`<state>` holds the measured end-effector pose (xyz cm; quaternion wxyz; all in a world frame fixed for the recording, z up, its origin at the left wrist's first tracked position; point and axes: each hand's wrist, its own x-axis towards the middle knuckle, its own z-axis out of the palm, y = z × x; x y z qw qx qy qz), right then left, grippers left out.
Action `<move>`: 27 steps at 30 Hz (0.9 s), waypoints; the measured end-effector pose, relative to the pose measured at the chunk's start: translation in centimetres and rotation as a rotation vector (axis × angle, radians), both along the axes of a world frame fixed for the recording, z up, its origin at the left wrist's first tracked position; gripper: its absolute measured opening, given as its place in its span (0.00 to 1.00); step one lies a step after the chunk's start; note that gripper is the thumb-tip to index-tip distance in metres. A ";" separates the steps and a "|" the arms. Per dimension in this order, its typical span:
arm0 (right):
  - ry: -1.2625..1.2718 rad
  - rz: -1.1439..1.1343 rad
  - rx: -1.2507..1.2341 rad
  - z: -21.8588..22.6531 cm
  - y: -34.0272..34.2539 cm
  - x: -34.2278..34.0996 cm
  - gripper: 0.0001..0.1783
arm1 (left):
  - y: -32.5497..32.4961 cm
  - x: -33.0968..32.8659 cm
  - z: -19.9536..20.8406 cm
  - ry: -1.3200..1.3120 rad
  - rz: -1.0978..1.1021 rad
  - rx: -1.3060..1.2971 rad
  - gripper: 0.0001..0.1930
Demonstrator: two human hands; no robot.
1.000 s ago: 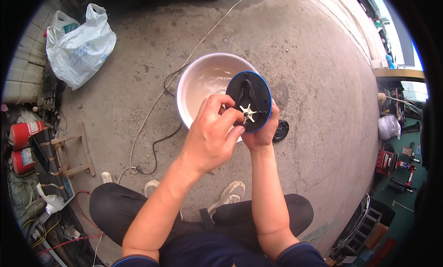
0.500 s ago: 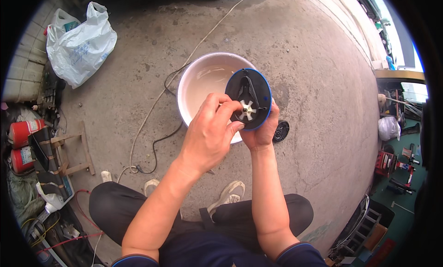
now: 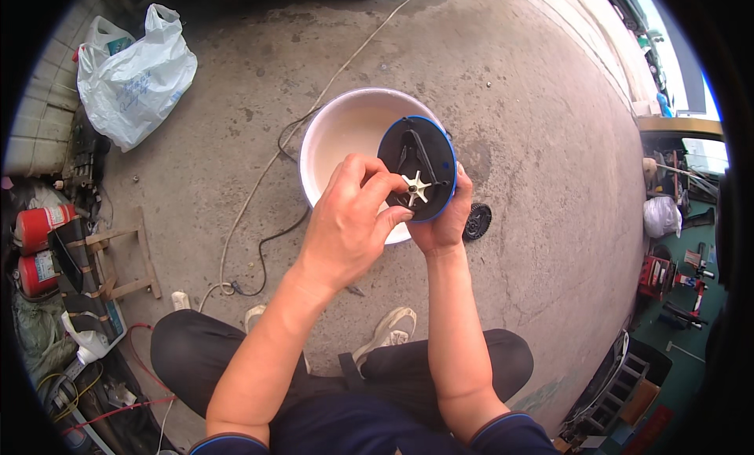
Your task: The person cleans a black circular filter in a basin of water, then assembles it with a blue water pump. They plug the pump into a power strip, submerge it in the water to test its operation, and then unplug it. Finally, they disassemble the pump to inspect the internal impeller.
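Seeming light and stiff, the housing [image 3: 438, 155] is best held by its rim [image 3: 455, 166], as clasped by the right hand [image 3: 442, 231], any pinch by the left hand [image 3: 349, 215] being unclear.

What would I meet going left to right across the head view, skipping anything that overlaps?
Red cylinders, large white plastic bag, blue-rimmed black part, black round part on the floor, small pale bag.
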<state>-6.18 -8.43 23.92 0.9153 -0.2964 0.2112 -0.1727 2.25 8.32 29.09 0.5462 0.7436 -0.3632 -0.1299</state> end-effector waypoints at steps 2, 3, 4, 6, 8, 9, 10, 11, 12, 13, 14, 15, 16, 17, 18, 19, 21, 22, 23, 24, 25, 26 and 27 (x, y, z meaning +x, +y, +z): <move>0.018 0.006 -0.032 0.2 0.1 0.0 0.38 | 0.3 0.4 0.6 -0.062 -0.024 0.003 0.15; 0.029 0.019 -0.048 0.4 0.1 0.0 0.39 | 0.4 0.4 0.9 -0.083 -0.005 0.005 0.14; 0.039 0.032 -0.063 0.6 0.1 0.1 0.40 | 0.4 0.4 1.1 -0.104 0.014 0.008 0.13; 0.079 0.017 -0.102 0.7 0.2 0.1 0.43 | 0.4 0.4 1.1 -0.135 0.072 0.039 0.12; 0.138 -0.041 -0.147 0.5 0.3 0.3 0.45 | 0.1 0.0 1.0 -0.155 0.151 0.097 0.10; 0.142 -0.027 -0.134 0.3 0.2 0.2 0.44 | -0.1 -0.1 1.0 -0.163 0.164 0.065 0.08; 0.146 -0.034 -0.136 0.1 0.1 0.0 0.43 | -0.1 -0.2 0.9 -0.165 0.164 0.075 0.07; 0.148 -0.041 -0.138 -0.2 0.0 -0.1 0.42 | -0.1 -0.3 0.9 -0.168 0.164 0.085 0.06; 0.150 -0.047 -0.140 -0.4 -0.1 -0.1 0.42 | -0.1 -0.4 0.8 -0.172 0.165 0.095 0.05; 0.156 -0.052 -0.151 -0.5 -0.2 -0.2 0.41 | -0.1 -0.4 0.6 -0.160 0.172 0.090 0.04; 0.163 -0.056 -0.164 -0.6 -0.2 -0.3 0.41 | -0.1 -0.3 0.4 -0.148 0.179 0.084 0.04; 0.169 -0.061 -0.176 -0.5 -0.2 -0.3 0.41 | -0.1 -0.3 0.2 -0.136 0.187 0.078 0.03; 0.154 -0.045 -0.176 -0.4 -0.2 -0.4 0.41 | 0.0 -0.2 0.0 -0.121 0.184 0.082 0.03; 0.138 -0.030 -0.177 0.1 -0.2 -0.4 0.42 | 0.0 -0.1 -0.3 -0.107 0.181 0.087 0.04; 0.123 -0.015 -0.177 0.4 -0.3 -0.4 0.42 | 0.2 0.0 -0.6 -0.093 0.178 0.092 0.05; 0.181 -0.004 -0.306 0.6 -0.5 -0.3 0.41 | 0.4 0.1 -1.0 -0.058 0.183 0.136 0.08; 0.296 0.016 -0.562 0.9 -1.2 -0.2 0.39 | 0.9 0.5 -1.6 0.011 0.193 0.226 0.13; 0.437 0.017 -0.724 0.6 -1.7 -0.2 0.41 | 1.2 0.6 -1.7 0.022 0.221 0.231 0.16; 0.529 0.032 -0.868 0.1 -2.0 -0.3 0.45 | 1.3 0.8 -1.7 0.033 0.244 0.232 0.19; 0.624 0.045 -1.013 -0.5 -2.2 -0.6 0.49 | 1.4 1.0 -1.7 0.044 0.266 0.232 0.22; 0.716 0.029 -1.119 -1.6 -2.5 -1.1 0.51 | 1.5 1.2 -1.4 0.136 0.250 0.248 0.25; 0.723 0.030 -1.127 -2.0 -2.5 -1.3 0.52 | 1.6 1.2 -1.4 0.124 0.243 0.260 0.25; 0.730 0.031 -1.136 -2.4 -2.5 -1.6 0.52 | 1.6 1.2 -1.4 0.114 0.235 0.271 0.24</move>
